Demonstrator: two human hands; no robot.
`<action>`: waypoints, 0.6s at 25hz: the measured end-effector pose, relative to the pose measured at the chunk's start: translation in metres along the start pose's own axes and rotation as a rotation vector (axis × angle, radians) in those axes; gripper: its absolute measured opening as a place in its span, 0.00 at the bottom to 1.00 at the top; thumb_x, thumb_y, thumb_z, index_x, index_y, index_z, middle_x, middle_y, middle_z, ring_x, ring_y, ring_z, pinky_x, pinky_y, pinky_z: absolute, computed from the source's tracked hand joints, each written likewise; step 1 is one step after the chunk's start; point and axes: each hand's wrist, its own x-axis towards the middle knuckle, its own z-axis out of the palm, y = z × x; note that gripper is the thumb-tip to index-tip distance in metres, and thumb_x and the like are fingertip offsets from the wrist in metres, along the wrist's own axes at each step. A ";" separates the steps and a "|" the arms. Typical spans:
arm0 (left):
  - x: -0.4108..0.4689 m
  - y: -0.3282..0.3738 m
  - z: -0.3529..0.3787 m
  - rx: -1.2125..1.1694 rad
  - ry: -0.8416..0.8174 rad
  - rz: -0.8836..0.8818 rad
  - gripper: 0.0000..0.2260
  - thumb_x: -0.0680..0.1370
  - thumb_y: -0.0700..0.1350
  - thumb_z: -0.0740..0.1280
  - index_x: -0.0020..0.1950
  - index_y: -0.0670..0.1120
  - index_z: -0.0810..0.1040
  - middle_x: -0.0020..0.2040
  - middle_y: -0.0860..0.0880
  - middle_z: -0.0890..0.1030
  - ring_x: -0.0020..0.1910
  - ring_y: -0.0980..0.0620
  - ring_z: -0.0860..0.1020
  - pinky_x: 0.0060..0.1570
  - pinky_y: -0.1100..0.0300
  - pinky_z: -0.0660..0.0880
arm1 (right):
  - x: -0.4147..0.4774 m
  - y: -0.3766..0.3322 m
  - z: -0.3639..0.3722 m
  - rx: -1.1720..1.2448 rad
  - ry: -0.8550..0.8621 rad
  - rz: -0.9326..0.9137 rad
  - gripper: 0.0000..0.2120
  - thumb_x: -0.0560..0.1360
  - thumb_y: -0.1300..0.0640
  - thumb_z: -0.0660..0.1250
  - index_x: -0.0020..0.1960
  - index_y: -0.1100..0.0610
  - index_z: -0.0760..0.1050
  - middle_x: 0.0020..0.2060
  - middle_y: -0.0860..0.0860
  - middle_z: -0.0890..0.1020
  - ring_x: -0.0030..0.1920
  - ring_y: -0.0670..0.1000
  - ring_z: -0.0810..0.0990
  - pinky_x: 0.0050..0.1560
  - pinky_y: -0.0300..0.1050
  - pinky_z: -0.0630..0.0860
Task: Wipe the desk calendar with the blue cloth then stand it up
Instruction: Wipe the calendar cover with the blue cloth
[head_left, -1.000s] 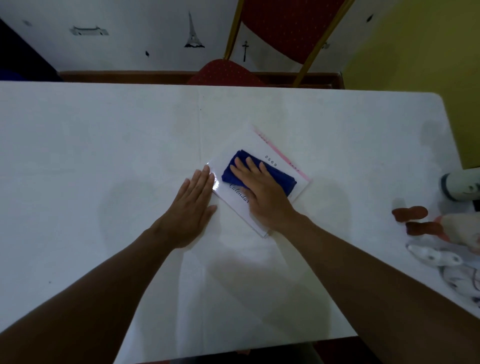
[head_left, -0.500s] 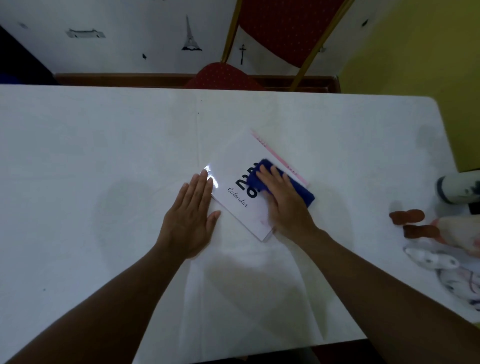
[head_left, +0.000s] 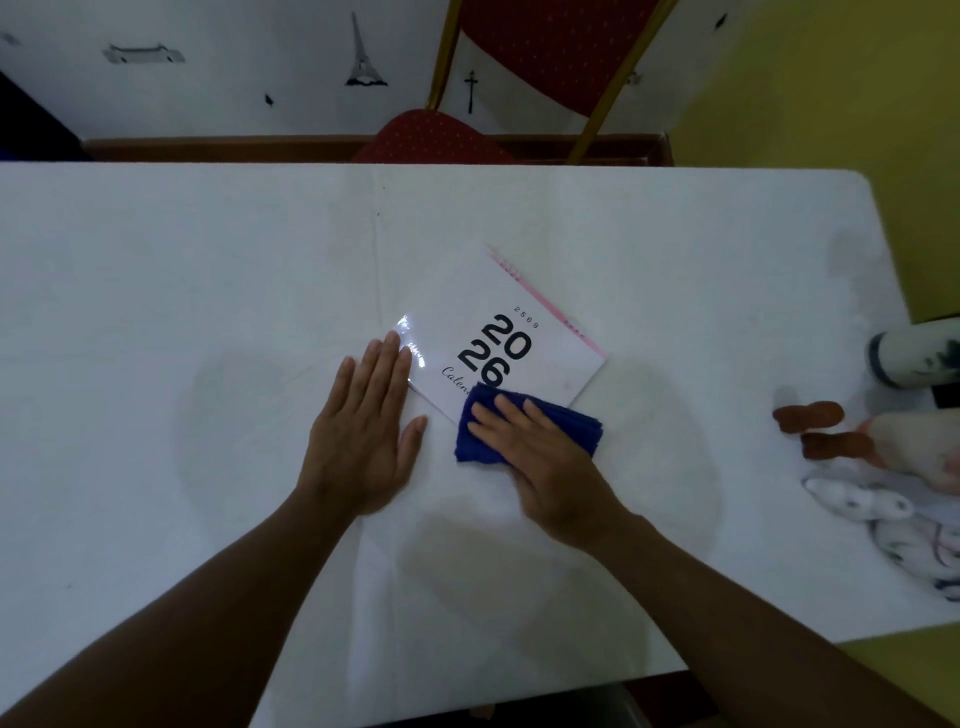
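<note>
Desk calendar (head_left: 511, 332) is seen lying flat on the white table (head_left: 208, 260), turned like a diamond, a bit right of the middle. "2026" is printed on its cover in big dark numbers, and a pink strip is seen along its far right edge. Its near corner is covered by the blue cloth (head_left: 563, 421).

The blue cloth is folded and is pressed down by the right hand (head_left: 540, 457). That hand is laid flat and open on top of it, fingers spread, so the cloth is pushed on, not gripped. Part of the cloth is on the calendar and part is on the table.

The left hand (head_left: 363, 431) is laid flat and open on the table, with nothing held. Its fingertips are touching the calendar's shiny left corner.

Far off to the right, some toys (head_left: 883, 457) and a white bottle (head_left: 914, 358) are seen near the table edge. A red chair (head_left: 545, 47) is seen behind the table.
</note>
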 end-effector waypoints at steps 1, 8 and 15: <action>0.000 0.000 0.000 -0.003 0.006 0.003 0.33 0.83 0.57 0.50 0.83 0.42 0.45 0.84 0.43 0.47 0.84 0.46 0.45 0.81 0.44 0.52 | 0.003 0.007 -0.004 -0.007 0.010 0.018 0.27 0.79 0.70 0.63 0.77 0.59 0.70 0.77 0.52 0.70 0.80 0.53 0.63 0.80 0.53 0.59; -0.001 0.000 0.000 -0.021 0.039 0.014 0.32 0.83 0.56 0.51 0.82 0.41 0.47 0.84 0.42 0.48 0.84 0.45 0.46 0.80 0.43 0.53 | 0.085 0.033 -0.012 0.062 0.078 0.324 0.26 0.83 0.67 0.58 0.80 0.57 0.63 0.80 0.51 0.65 0.81 0.56 0.57 0.81 0.57 0.52; -0.001 0.000 0.001 -0.023 0.023 0.002 0.33 0.83 0.57 0.50 0.83 0.42 0.45 0.84 0.43 0.47 0.84 0.46 0.45 0.81 0.44 0.53 | 0.011 0.002 0.000 -0.029 -0.061 -0.004 0.31 0.78 0.70 0.65 0.79 0.59 0.64 0.79 0.52 0.66 0.81 0.54 0.59 0.81 0.54 0.55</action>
